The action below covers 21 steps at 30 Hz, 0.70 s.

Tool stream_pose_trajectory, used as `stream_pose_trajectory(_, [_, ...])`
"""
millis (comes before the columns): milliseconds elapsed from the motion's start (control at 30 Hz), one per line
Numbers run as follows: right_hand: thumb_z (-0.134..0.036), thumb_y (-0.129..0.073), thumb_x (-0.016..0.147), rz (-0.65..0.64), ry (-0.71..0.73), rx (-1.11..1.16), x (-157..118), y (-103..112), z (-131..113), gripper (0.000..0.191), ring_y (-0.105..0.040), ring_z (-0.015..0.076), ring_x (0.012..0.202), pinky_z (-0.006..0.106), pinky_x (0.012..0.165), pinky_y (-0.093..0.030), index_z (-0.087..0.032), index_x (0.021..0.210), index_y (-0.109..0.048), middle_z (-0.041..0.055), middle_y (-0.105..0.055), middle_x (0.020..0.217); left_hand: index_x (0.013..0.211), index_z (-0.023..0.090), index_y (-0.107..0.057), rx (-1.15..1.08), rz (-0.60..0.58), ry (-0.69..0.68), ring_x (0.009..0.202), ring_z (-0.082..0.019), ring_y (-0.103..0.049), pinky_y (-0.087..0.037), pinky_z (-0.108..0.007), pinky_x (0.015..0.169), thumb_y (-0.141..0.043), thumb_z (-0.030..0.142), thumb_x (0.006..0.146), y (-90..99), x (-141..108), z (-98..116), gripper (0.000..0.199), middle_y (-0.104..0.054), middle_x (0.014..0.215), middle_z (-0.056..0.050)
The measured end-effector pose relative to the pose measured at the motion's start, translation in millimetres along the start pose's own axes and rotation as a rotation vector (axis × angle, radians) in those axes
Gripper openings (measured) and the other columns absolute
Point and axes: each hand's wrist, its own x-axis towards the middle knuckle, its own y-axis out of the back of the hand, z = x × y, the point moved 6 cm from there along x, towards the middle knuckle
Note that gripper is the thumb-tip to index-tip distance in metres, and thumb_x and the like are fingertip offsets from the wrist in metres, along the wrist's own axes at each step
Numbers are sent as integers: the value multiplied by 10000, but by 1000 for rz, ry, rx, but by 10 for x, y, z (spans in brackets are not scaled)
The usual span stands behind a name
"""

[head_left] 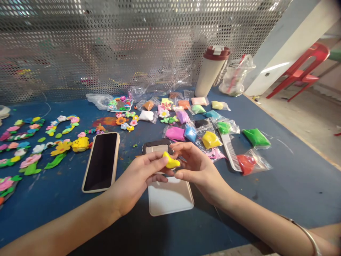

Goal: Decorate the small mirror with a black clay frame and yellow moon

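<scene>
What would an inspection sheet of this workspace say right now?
Surface: blue worktable, scuffed and stained.
Things: yellow clay above a pale phone case.
Hands: left hand pinches the clay; right hand has its fingers beside it.
Clutter: bagged clay, clay flowers, phone, comb, tumbler.
Cables: thin white strand, kind unclear.
Surroundings: perforated metal screen, red plastic chair.

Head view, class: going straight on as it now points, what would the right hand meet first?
The right hand would meet the yellow clay first, seemingly already at its fingertips, though depth is unclear.
</scene>
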Motion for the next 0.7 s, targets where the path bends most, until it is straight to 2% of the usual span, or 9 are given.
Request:
stream_pose_trajectory(133, [-198, -731, 772, 47, 0, -51, -7, 11, 6, 139, -564, 126, 956, 234, 799, -486, -239, 875, -647, -5, -569, 1013, 961, 175, -681, 76, 73, -23, 814, -116, -604, -478, -187, 677, -670, 352, 835, 21, 1, 33, 219, -674, 895, -18])
stream_pose_trajectory(300, [-177, -760, 743, 35, 35, -101, -12, 3, -2, 237, -563, 117, 956, 229, 832, -466, -261, 920, -626, -24, -575, 993, 954, 176, -676, 116, 76, -18, 832, -123, -599, -473, -195, 697, -759, 327, 752, 38, 9, 43, 265, -675, 903, -12])
stream_pose_trajectory(500, [-225, -593, 892, -6, 69, -125, -41, -16, -80, 126, -546, 131, 1023, 248, 892, -453, -264, 1010, -617, 3, -567, 1060, 864, 161, -707, 18, 26, 22, 730, -71, -556, -464, -167, 696, -782, 308, 727, 36, 20, 55, 214, -636, 815, 12])
stream_pose_trajectory(600, [-223, -569, 904, -13, 108, -216, -45, -16, -124, 131, -544, 144, 1029, 272, 896, -460, -258, 1024, -606, 17, -553, 1081, 823, 148, -708, -11, 13, 46, 710, -71, -562, -468, -163, 690, -786, 302, 722, 27, 22, 60, 200, -638, 787, 6])
stream_pose_trajectory(700, [-229, -596, 883, -57, 214, -380, -49, -62, -173, 176, -535, 177, 1069, 309, 888, -473, -251, 1057, -589, 40, -552, 1097, 819, 141, -709, -25, -9, 55, 737, -89, -593, -480, -176, 717, -742, 323, 772, 30, 27, 42, 190, -655, 784, -14])
